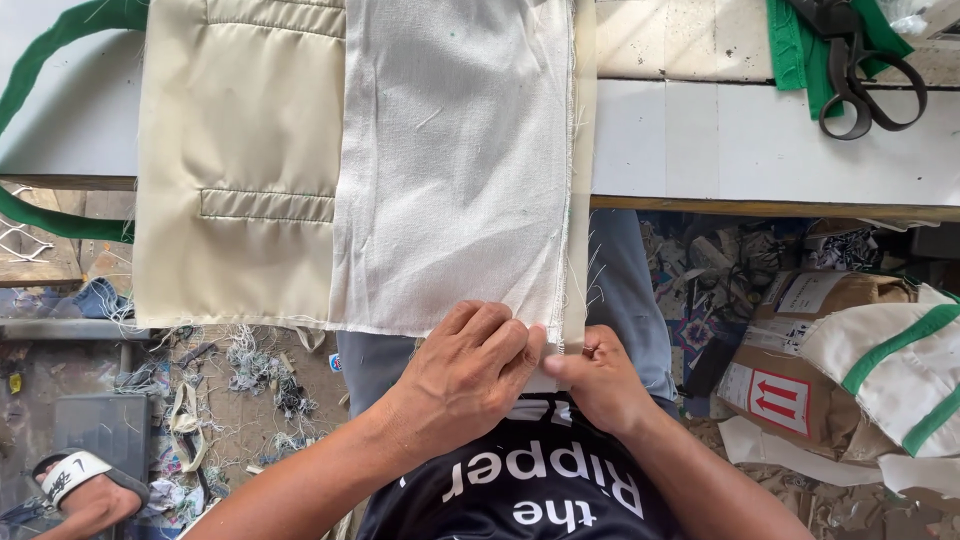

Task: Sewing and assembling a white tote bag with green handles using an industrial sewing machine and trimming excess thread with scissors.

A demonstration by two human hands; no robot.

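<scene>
A beige garment piece [235,150] with a flap pocket hangs off the white table edge [760,150] toward my lap. A lighter cream lining cloth [450,160] lies on its right half, with a stitched seam down its right side. My left hand [465,375] pinches the lower edge of the cloth next to the seam. My right hand [600,380] grips the same bottom corner from the right; the two hands touch each other at the fingertips.
Black scissors [860,75] lie on green fabric [800,45] at the table's far right. A cardboard box [800,350] and white pieces with green stripes [900,370] sit at the right on the floor. Thread scraps [250,365] litter the floor on the left, near a sandalled foot [80,490].
</scene>
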